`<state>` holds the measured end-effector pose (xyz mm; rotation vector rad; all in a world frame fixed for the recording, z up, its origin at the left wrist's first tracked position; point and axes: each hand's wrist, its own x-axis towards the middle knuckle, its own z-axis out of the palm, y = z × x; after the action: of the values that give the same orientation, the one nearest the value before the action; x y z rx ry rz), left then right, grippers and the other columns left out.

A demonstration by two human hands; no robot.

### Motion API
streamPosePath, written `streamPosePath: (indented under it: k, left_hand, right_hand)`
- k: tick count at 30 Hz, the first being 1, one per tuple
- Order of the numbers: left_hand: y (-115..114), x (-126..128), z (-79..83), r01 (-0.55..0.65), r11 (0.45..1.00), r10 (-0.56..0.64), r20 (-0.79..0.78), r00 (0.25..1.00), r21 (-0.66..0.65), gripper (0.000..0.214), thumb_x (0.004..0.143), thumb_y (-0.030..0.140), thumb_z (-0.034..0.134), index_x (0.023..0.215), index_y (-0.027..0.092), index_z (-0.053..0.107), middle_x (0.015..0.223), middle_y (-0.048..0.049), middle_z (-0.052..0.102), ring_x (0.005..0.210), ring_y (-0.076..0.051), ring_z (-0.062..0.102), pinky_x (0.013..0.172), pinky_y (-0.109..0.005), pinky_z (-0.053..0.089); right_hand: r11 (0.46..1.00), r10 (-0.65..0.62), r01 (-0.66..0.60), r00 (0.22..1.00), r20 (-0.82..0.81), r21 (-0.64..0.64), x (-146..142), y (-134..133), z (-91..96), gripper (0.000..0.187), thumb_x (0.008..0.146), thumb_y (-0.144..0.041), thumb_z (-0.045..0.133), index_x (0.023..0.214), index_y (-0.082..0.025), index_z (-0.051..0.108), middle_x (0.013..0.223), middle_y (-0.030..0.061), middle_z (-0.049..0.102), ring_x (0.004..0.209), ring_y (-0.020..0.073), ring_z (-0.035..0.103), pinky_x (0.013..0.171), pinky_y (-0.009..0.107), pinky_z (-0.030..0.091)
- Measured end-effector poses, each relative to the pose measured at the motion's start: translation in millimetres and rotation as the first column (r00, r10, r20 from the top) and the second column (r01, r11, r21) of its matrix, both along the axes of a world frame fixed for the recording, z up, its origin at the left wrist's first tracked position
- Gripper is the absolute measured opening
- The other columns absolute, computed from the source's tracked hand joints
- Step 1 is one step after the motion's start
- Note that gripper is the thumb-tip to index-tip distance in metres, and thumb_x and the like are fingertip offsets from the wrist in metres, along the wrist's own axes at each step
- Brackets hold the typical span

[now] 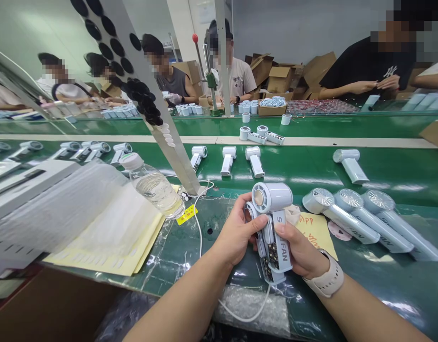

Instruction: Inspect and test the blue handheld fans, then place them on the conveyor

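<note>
Your left hand (236, 235) is wrapped around the handle of a pale handheld fan (272, 223), thumb laid across its front just below the round head; your right hand (300, 254) closes on the same handle from the other side, thumb on the label that reads FAN, so both hands grip the one fan together; a pale watch band (328, 278) sits on your right wrist. The fan stands roughly upright over the near edge of the green workbench (383, 280), head up and facing you, and a second similar unit seems to be pressed behind it, though you cannot tell that apart clearly; a white cable (256, 311) hangs from the foot of the handle and curls down below your hands. Just right of the fan lies a yellow note (317, 230) with handwriting; beyond it three finished fans (361, 218) lie side by side, heads towards you. To your left a clear water bottle (155, 187) leans over a stack of yellowish sheets (108, 251); further back more fans (228, 159) lie spaced along the green conveyor belt (311, 166); other people sit at work on its far side.
</note>
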<state>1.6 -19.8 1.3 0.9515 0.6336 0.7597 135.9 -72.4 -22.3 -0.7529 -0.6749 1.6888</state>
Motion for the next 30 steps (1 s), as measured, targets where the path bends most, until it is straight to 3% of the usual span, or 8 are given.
streamPosePath:
  k: [10, 17, 25, 30]
  left_hand:
    - [2.4, -0.9, -2.0, 0.025, 1.0, -0.025, 0.006, 1.0, 0.016, 0.069, 0.068, 0.038, 0.085, 0.121, 0.026, 0.043, 0.083, 0.0035, 0.058, 0.051, -0.007, 0.05, 0.033, -0.014, 0.039]
    - [1.3, -2.6, 0.1, 0.033, 0.999, -0.034, 0.026, 0.999, 0.035, 0.07, 0.068, 0.033, 0.085, 0.125, 0.025, 0.043, 0.085, 0.0029, 0.057, 0.054, -0.006, 0.05, 0.037, -0.014, 0.042]
    - [2.9, -4.3, 0.1, 0.058, 0.998, -0.059, 0.054, 0.997, 0.007, 0.067, 0.072, 0.047, 0.079, 0.126, 0.024, 0.047, 0.081, 0.0031, 0.052, 0.049, -0.006, 0.045, 0.036, -0.017, 0.037]
    - [1.2, -2.2, -1.5, 0.013, 0.999, -0.013, -0.011, 1.0, 0.029, 0.066, 0.072, 0.048, 0.08, 0.123, 0.026, 0.045, 0.08, 0.0043, 0.052, 0.049, -0.006, 0.043, 0.034, -0.015, 0.035]
  right_hand:
    - [1.0, -0.009, 0.009, 0.998, 0.055, -0.002, -0.1, 1.0, -2.7, 0.054, 0.069, -0.055, 0.08, 0.106, -0.021, 0.062, 0.086, 0.0044, 0.075, 0.072, 0.0215, 0.074, 0.062, 0.031, 0.061]
    - [1.0, -0.01, 0.01, 0.999, 0.03, 0.0, 1.3, 0.4, -2.7, 0.051, 0.069, -0.052, 0.082, 0.105, -0.021, 0.063, 0.082, 0.0032, 0.075, 0.069, 0.0188, 0.073, 0.061, 0.026, 0.06]
    - [1.0, 0.008, -0.008, 0.999, -0.044, 0.002, 1.6, 0.9, 1.8, 0.044, 0.069, -0.05, 0.082, 0.099, -0.02, 0.071, 0.08, 0.0035, 0.076, 0.071, 0.0167, 0.073, 0.068, 0.025, 0.062]
    - [1.0, -0.011, 0.011, 1.0, -0.017, -0.026, -0.9, 0.9, -0.9, 0.051, 0.068, -0.05, 0.082, 0.107, -0.022, 0.066, 0.086, 0.0037, 0.076, 0.071, 0.0193, 0.074, 0.064, 0.029, 0.062]
